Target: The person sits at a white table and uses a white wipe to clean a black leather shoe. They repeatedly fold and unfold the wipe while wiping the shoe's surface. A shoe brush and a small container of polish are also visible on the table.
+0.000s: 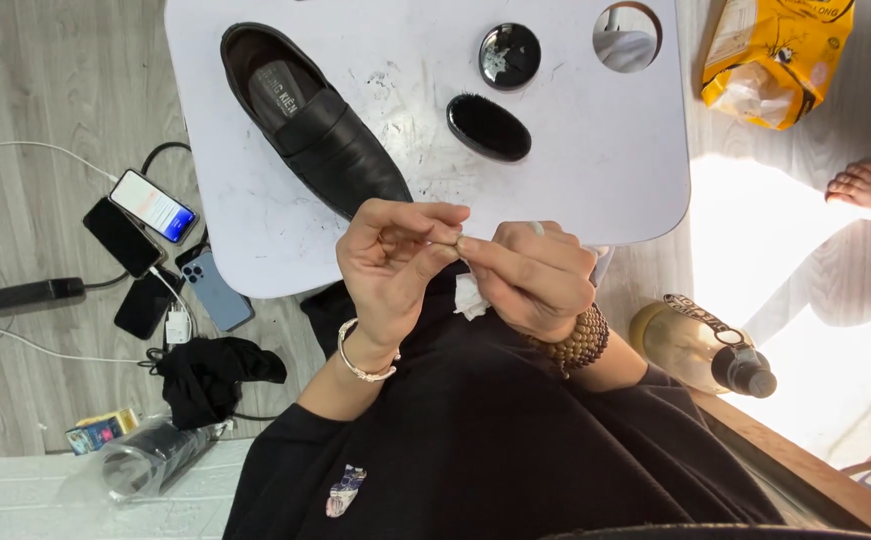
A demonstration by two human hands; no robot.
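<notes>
White cloth [471,297] is bunched between both hands, just off the near edge of the small table [605,160], over the lap. Right hand [540,280] curled shut around it; left hand [390,262] pinches a corner between thumb and forefinger, other fingers loose. Best wrap it tight over one or two fingertips, no slack ends. Black shoe [320,125] lies on the table just beyond the left hand; brush [488,128] and polish tin [509,55] further back.

On the table [255,230], the shoe [315,120] lies toward the left edge, the brush [488,127] right of it, the tin [509,55] behind the brush, both hands [465,270] at the near edge.
</notes>
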